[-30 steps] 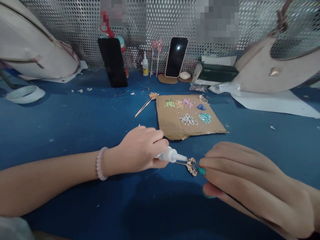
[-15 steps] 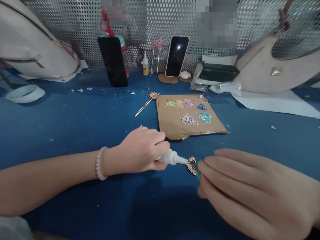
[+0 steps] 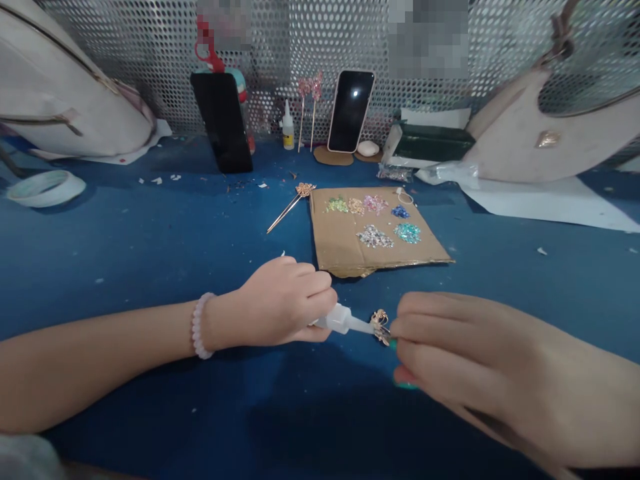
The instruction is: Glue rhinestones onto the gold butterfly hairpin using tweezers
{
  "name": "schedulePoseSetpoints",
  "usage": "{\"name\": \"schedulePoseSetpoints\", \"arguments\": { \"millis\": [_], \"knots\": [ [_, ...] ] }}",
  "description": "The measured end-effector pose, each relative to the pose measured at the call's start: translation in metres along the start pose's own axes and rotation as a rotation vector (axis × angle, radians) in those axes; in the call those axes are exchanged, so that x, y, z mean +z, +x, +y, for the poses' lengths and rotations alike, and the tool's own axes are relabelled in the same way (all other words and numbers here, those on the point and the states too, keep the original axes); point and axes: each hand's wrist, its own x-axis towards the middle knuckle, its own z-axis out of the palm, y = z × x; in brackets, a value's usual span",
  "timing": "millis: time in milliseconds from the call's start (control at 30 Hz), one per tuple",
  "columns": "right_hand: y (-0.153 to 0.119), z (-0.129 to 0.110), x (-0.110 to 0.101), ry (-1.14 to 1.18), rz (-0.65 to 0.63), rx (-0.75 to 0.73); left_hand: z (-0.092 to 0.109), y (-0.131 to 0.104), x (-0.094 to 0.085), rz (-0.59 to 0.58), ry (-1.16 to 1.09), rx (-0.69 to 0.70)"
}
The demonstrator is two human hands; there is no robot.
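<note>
My left hand (image 3: pixel 287 300) is closed around a small white glue bottle (image 3: pixel 340 319), tipped on its side with its long nozzle pointing right. The nozzle's tip meets the edge of a gold openwork hairpin head (image 3: pixel 380 325), though I cannot tell whether they touch. Pinched in the fingers of my right hand (image 3: pixel 480 360) is that hairpin; its prongs are hidden by the hand. Another gold hairpin (image 3: pixel 293 205) with two prongs lies on the blue table, its ornate head against a cardboard sheet (image 3: pixel 340 250). Small piles of coloured rhinestones (image 3: pixel 375 236) sit on the cardboard.
Along the perforated metal panel (image 3: pixel 270 40) stand a black phone (image 3: pixel 223 123), a second glue bottle (image 3: pixel 288 130), pink-topped sticks (image 3: pixel 313 113) and another phone (image 3: pixel 351 110). Bags flank both sides. A tape roll (image 3: pixel 47 189) lies left; a dark green box (image 3: pixel 433 143) stands back right.
My right hand has turned slightly, its fingers drawn closer together, and the hairpin head has tilted with it. My left hand and the glue bottle have barely moved. The view has shifted a little.
</note>
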Motion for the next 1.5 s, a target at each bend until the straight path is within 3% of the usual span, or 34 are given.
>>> {"name": "schedulePoseSetpoints", "arguments": {
  "millis": [100, 233, 400, 500, 633, 1067, 1500],
  "knots": [
    [0.0, 0.005, -0.003, 0.119, -0.123, 0.091, 0.0, 0.0, 0.0, -0.001, -0.006, 0.012],
    [0.0, 0.016, -0.001, 0.373, -0.1, 0.299, 0.0, 0.0, 0.001, -0.011, -0.004, 0.018],
    [0.001, 0.028, 0.012, 1.007, -0.089, 0.566, 0.001, -0.002, 0.002, -0.002, 0.007, 0.008],
    [0.002, 0.032, 0.021, 1.34, -0.056, 0.627, 0.001, -0.003, 0.002, 0.003, 0.008, -0.006],
    [0.001, 0.034, 0.03, 1.597, -0.013, 0.653, 0.001, -0.003, 0.001, 0.001, -0.005, -0.019],
    [-0.001, 0.026, 0.047, 1.83, 0.139, 0.71, 0.002, -0.004, 0.005, 0.086, -0.041, -0.105],
    [-0.001, 0.027, 0.038, 1.689, 0.239, 0.675, 0.001, -0.002, 0.004, 0.085, -0.062, -0.149]
  ]
}}
